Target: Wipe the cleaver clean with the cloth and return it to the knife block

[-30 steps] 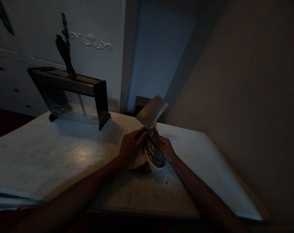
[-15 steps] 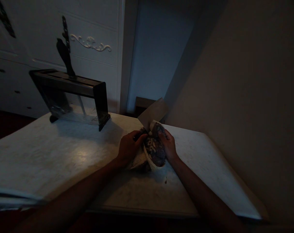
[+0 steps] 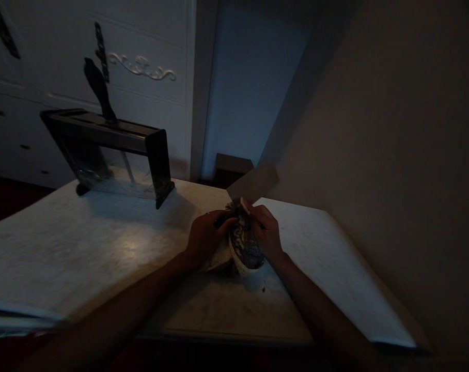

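On the tabletop in front of me stands an opened lump (image 3: 248,247), with a dark mottled inside and a pale, thick outer layer; its kind I cannot make out in the dim light. My left hand (image 3: 203,235) is closed on the dark handle of a cleaver, at the lump's upper left. The broad cleaver blade (image 3: 253,183) points up and away to the right, just beyond both hands. My right hand (image 3: 268,235) pinches a pale-edged piece at the lump's top right, close to the blade. Fingers partly hide where blade and lump meet.
A black knife block (image 3: 157,139) with clear sides stands at the table's far left, a black-handled knife (image 3: 98,88) in it. Small crumbs (image 3: 263,289) lie before the lump. White cabinets (image 3: 149,31) rise behind the marble-patterned table (image 3: 141,248); a wall (image 3: 393,129) borders the right.
The cleaver blade has shifted to the right and slightly lower. My right hand has rolled inward over the top piece, which now shows less.
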The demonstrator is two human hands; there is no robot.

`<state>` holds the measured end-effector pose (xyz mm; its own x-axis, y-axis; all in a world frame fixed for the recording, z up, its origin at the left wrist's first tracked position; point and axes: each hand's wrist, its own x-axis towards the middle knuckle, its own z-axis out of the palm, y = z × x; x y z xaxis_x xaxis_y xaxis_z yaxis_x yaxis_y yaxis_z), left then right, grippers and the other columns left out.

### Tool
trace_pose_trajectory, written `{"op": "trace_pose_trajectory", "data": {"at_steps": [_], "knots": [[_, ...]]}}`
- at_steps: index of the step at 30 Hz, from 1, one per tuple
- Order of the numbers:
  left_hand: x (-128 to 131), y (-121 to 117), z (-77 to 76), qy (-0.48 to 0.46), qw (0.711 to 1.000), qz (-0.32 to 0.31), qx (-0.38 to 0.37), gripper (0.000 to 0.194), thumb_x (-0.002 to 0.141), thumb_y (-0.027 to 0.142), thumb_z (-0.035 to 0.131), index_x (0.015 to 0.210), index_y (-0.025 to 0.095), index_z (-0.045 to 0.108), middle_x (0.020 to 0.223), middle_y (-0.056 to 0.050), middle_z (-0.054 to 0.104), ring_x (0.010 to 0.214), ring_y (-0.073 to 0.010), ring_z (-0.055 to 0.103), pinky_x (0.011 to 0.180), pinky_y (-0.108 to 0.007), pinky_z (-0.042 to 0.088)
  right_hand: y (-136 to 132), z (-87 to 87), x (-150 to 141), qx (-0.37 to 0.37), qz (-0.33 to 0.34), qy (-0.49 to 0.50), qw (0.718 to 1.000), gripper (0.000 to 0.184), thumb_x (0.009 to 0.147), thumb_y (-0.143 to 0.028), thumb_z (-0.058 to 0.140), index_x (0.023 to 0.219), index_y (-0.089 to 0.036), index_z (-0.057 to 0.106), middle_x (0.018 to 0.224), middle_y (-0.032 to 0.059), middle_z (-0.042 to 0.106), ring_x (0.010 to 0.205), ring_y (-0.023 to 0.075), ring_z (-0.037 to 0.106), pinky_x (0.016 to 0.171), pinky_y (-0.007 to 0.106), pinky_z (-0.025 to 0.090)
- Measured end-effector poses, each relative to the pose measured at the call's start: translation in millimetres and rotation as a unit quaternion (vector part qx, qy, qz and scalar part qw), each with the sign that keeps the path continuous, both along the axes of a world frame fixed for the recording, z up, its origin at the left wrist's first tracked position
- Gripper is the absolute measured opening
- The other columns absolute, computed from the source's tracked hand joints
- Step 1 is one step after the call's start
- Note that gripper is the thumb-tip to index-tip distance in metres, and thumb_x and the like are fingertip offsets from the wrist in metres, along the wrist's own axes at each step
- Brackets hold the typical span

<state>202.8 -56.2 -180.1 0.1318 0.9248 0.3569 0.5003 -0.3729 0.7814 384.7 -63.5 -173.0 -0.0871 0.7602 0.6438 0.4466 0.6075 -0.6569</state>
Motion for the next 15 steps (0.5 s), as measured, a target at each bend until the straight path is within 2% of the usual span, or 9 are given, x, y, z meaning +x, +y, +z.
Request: {"op": "trace_pose_trajectory", "data": {"at_steps": [4, 11, 15], "knots": [[0.5, -0.8, -2.1, 0.016, 0.999, -0.011, 0.037, 0.033, 0.084, 0.046, 0.063, 0.104, 0.021, 0.073, 0.104, -0.008, 0.075, 0.096, -0.025, 0.069, 0.089, -0.036, 0.049, -1.5, 2.1, 0.5, 0.015, 0.022, -0.042, 0.999, 0.044, 0.088, -0.018, 0.052, 0.126, -0.037, 0.064, 0.093, 0.0015, 0.061, 0.088, 0.0179, 0.059, 0.081, 0.031, 0.048], [-0.6, -3.4, 1.2, -0.039, 0.999, -0.011, 0.026, 0.033, 0.085, 0.046, 0.062, 0.1, 0.02, 0.074, 0.102, -0.007, 0.076, 0.091, -0.023, 0.069, 0.086, -0.033, 0.05, -0.1, 3.4, 2.0, -0.004, 0.039, -0.073, 0.997, 0.051, 0.086, -0.015, 0.052, 0.132, -0.035, 0.06, 0.085, 0.0005, 0.058, 0.079, 0.0165, 0.057, 0.074, 0.03, 0.048], [-0.7, -5.2, 3.6, -0.068, 0.997, -0.024, 0.027, 0.033, 0.084, 0.046, 0.062, 0.098, 0.019, 0.075, 0.099, -0.007, 0.076, 0.088, -0.0222, 0.069, 0.084, -0.031, 0.051, 0.3, 4.8, 3.3, -0.007, 0.053, -0.064, 0.997, 0.046, 0.087, -0.018, 0.053, 0.13, -0.033, 0.062, 0.083, 0.0001, 0.059, 0.078, 0.0166, 0.058, 0.072, 0.029, 0.047]]}}
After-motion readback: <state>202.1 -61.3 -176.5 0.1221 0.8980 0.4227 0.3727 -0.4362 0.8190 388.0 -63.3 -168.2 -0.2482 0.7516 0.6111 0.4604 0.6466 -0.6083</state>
